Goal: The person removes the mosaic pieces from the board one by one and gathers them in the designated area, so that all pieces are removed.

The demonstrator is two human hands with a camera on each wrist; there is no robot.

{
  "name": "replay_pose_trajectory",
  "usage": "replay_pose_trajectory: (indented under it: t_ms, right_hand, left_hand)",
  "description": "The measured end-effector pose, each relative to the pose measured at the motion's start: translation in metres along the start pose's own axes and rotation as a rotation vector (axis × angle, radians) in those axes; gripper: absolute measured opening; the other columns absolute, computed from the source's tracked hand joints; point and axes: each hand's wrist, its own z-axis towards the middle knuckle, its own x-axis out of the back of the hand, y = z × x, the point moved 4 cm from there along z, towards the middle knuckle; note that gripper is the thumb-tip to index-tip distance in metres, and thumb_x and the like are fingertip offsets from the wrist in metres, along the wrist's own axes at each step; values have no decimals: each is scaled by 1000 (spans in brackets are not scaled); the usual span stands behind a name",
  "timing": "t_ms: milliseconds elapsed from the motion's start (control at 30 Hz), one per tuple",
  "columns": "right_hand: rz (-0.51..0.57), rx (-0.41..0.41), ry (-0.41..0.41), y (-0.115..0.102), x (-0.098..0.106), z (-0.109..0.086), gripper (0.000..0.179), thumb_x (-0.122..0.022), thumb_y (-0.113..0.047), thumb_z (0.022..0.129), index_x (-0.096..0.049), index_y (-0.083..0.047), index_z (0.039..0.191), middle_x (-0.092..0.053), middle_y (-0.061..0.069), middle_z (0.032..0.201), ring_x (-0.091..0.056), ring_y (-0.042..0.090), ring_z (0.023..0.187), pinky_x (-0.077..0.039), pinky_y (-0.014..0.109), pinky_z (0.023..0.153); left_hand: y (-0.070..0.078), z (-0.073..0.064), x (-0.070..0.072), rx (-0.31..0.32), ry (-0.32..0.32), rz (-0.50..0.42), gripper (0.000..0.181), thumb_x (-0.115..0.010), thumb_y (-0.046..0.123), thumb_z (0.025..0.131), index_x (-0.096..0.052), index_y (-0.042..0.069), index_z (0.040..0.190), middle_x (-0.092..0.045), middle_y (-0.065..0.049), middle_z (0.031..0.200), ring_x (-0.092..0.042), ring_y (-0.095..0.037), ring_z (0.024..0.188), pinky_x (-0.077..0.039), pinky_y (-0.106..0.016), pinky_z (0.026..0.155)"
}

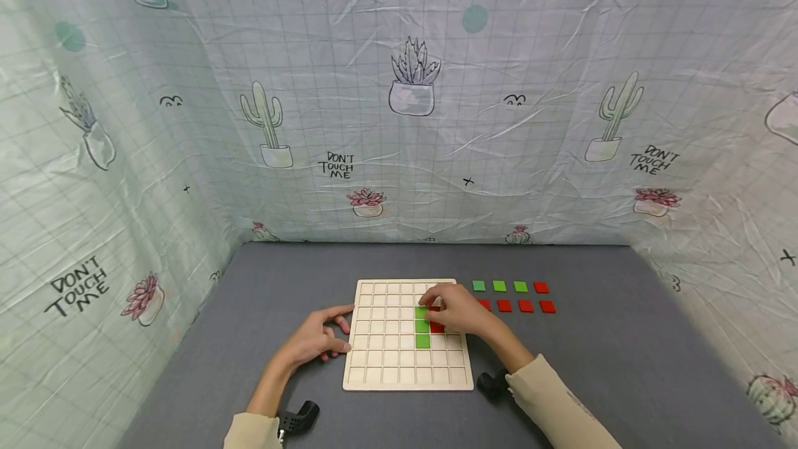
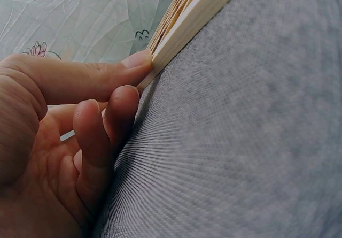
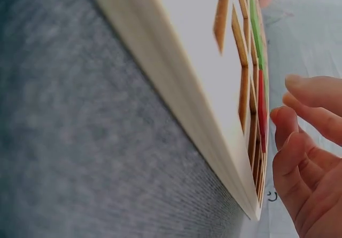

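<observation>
A pale wooden grid board (image 1: 383, 373) lies flat on the table. Green tiles (image 1: 422, 341) fill three cells of one column, and red tiles (image 1: 438, 329) show in the column to their right, partly covered by my right hand. That hand (image 1: 454, 307) hovers over these tiles with thumb and fingers loosely bent; in the right wrist view nothing shows between its fingertips (image 3: 291, 83). My left hand (image 1: 314, 335) touches the board's left edge with the spread thumb and index finger. Seen from the left wrist, the thumb (image 2: 141, 60) presses against the wooden rim while other fingers bend below.
Right of the board, loose tiles lie in two rows: green ones (image 1: 499, 286) with a red one (image 1: 541, 287) behind, red ones (image 1: 526, 306) in front. A grey cloth (image 1: 592, 338) covers the table. Printed curtains (image 1: 312, 123) enclose the back and sides.
</observation>
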Motion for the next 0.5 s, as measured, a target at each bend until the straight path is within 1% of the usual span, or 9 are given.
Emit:
replay_pose_trajectory:
  t_ms: [100, 200, 267, 400, 500]
  right_hand:
    - [-49, 15, 3, -2, -1, 3, 19, -77, -15, 91, -78, -11, 110, -75, 3, 103, -63, 10, 78, -51, 27, 73]
    - [-78, -1, -11, -4, -2, 6, 18, -78, -14, 91, -78, -13, 109, -74, 2, 103, -66, 16, 88, -53, 31, 78]
    - [-92, -12, -22, -4, -3, 7, 17, -78, -12, 90, -79, -12, 108, -73, 2, 102, -68, 20, 91, -55, 33, 79]
    - [-88, -43, -39, -4, -4, 10, 16, -78, -10, 90, -79, -13, 106, -73, 1, 100, -68, 19, 92, -56, 32, 79]
    - [-79, -52, -38, -3, -6, 11, 16, -78, -8, 90, -79, -13, 105, -73, 1, 100, -67, 18, 91, -56, 31, 78]
  left_hand:
    - [0, 0, 0, -1, 2, 4, 82, -83, 3, 80, -47, 2, 154, -60, -20, 106, -59, -12, 58, -48, -27, 45]
    - [0, 0, 0, -3, 4, 7, 82, -83, 2, 79, -47, 2, 154, -60, -20, 105, -59, -11, 58, -48, -27, 45]
    - [0, 0, 0, -5, 4, 10, 82, -83, 3, 79, -47, 1, 153, -60, -19, 105, -59, -11, 58, -48, -27, 45]
    - [0, 0, 0, -11, 4, 11, 82, -83, 3, 79, -47, 0, 153, -60, -18, 104, -59, -11, 58, -48, -27, 45]
    - [0, 0, 0, -13, 4, 9, 82, -83, 3, 79, -48, 0, 153, -60, -19, 104, -59, -11, 58, -48, -27, 45]
